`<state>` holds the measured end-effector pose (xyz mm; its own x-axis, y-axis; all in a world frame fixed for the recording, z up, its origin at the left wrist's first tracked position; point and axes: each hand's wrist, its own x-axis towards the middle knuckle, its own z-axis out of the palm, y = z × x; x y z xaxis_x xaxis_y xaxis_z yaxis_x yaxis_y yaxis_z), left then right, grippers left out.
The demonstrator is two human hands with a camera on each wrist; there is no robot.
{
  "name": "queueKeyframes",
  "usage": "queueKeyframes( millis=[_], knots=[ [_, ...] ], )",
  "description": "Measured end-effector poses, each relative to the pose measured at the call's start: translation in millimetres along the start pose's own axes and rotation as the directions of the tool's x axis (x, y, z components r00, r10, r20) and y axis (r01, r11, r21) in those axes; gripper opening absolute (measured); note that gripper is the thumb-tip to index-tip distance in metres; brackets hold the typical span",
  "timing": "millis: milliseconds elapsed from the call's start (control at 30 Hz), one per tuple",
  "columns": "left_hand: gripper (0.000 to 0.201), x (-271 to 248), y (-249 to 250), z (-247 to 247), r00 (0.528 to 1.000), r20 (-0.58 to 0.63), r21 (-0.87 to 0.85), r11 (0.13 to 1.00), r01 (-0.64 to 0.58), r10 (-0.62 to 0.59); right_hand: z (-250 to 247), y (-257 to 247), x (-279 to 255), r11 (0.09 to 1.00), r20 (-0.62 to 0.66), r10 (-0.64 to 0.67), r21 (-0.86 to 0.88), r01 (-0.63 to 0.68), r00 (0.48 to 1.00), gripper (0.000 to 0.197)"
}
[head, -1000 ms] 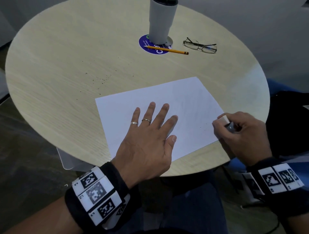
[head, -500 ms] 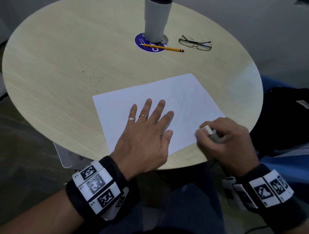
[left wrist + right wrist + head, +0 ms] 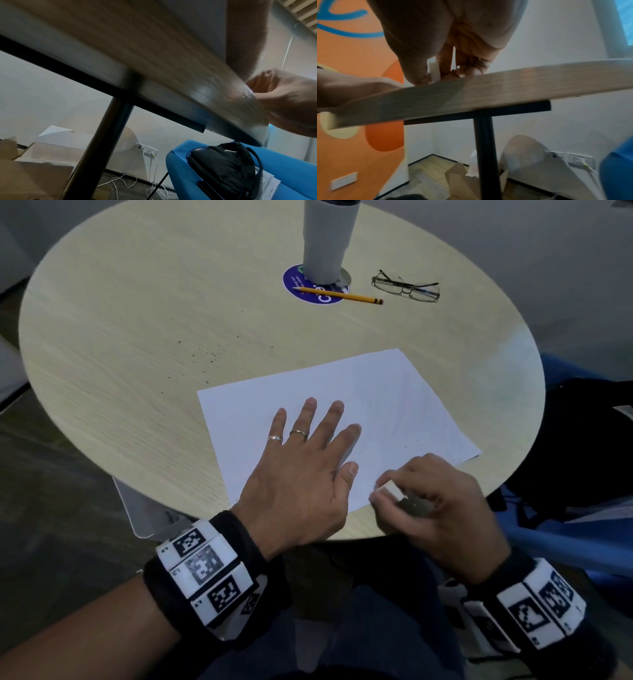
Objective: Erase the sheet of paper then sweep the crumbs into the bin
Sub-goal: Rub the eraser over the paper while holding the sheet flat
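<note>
A white sheet of paper [image 3: 376, 405] lies on the round wooden table [image 3: 137, 337], near its front edge. My left hand [image 3: 308, 440] lies flat on the sheet with straight, spread fingers. My right hand [image 3: 428, 501] pinches a white eraser [image 3: 390, 491] at the sheet's near edge, beside my left thumb. The right wrist view has the eraser [image 3: 434, 71] between thumb and fingers, just above the table's rim [image 3: 488, 92]. Dark crumbs [image 3: 209, 354] are scattered on the wood left of the sheet, and a few specks [image 3: 407, 445] lie on the paper.
A grey tumbler [image 3: 330, 241] stands on a blue round sticker at the table's far side, with a yellow pencil [image 3: 339, 295] and glasses [image 3: 406, 289] beside it. A pale bin lid or tray [image 3: 144, 508] shows below the left front edge. A black backpack [image 3: 223, 162] lies on a blue seat.
My right hand has moved the eraser leftward along the sheet's near edge, from its right corner to beside my left thumb. The left hand stays flat on the paper.
</note>
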<state>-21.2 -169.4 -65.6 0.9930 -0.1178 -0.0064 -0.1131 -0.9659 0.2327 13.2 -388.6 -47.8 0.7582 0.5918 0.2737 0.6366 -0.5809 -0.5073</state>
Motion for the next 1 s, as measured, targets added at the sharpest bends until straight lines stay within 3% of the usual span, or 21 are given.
queueKeyframes(
  millis=[167,333,500,667,767,1000],
  knots=[
    [0.061,1,1,1,1.000,0.008,0.004,1.000,0.006,-0.006,-20,37,8,0.980,-0.167,0.148,-0.112,-0.167,0.975,0.016],
    [0.061,1,0,1,1.000,0.001,0.007,1.000,0.003,-0.003,-2,6,1,0.999,-0.039,0.014,-0.042,-0.016,0.999,0.006],
    [0.061,0,0,1,1.000,-0.006,-0.005,1.000,0.003,-0.003,-27,50,9,0.972,-0.204,0.171,-0.123,-0.199,0.964,0.019],
    [0.060,-1,1,0,1.000,-0.011,-0.004,1.000,0.006,-0.007,-10,30,5,0.987,-0.136,0.092,-0.117,-0.108,0.986,0.015],
    [0.060,-1,1,-1,1.000,0.001,0.004,1.000,0.007,-0.007,-24,51,9,0.966,-0.202,0.204,-0.115,-0.230,0.958,0.017],
    [0.059,-1,2,-3,1.000,0.011,-0.021,1.000,0.013,-0.013,-39,71,3,0.940,-0.269,0.337,0.142,-0.309,0.902,0.002]
  ],
)
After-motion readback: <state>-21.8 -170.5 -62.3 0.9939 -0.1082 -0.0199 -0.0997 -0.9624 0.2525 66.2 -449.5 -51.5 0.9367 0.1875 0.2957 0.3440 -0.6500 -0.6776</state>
